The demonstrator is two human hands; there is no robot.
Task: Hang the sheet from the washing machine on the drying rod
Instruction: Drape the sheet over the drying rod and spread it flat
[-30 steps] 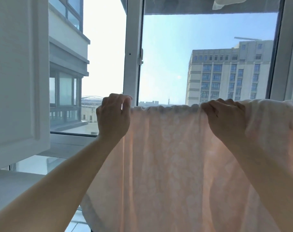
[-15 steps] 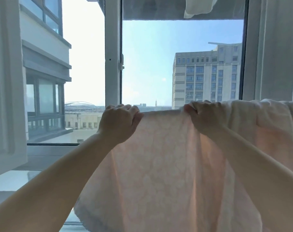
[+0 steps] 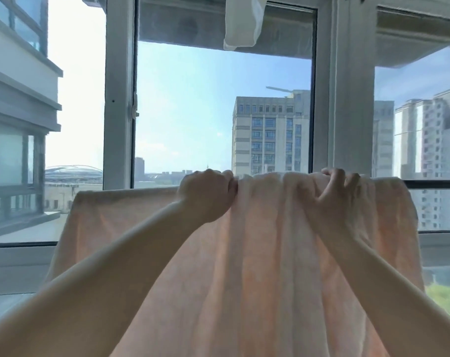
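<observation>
A: Item one, the sheet (image 3: 265,266)?
B: Pale peach cloth, draped over the drying rod (image 3: 434,184). It hangs down in long folds and fills the lower middle of the view. Its top edge is flat on the left and bunched between the two hands.

A: Item two, the rod?
B: A dark horizontal bar in front of the window (image 3: 121,99). Only a bare stretch shows, to the right of the cloth.

A: Left hand (image 3: 205,195)?
B: Fingers curled tight, clamped on the bunched top edge of the sheet at rod height.

A: Right hand (image 3: 339,194)?
B: Fingers (image 3: 333,173) hooked over the top of the sheet, thumb spread below, gripping the cloth there.

A: Other entries?
B: A white cloth (image 3: 243,21) hanging at the top of the view. Beyond the glass, a tall grey building (image 3: 270,135) under a blue sky.
</observation>
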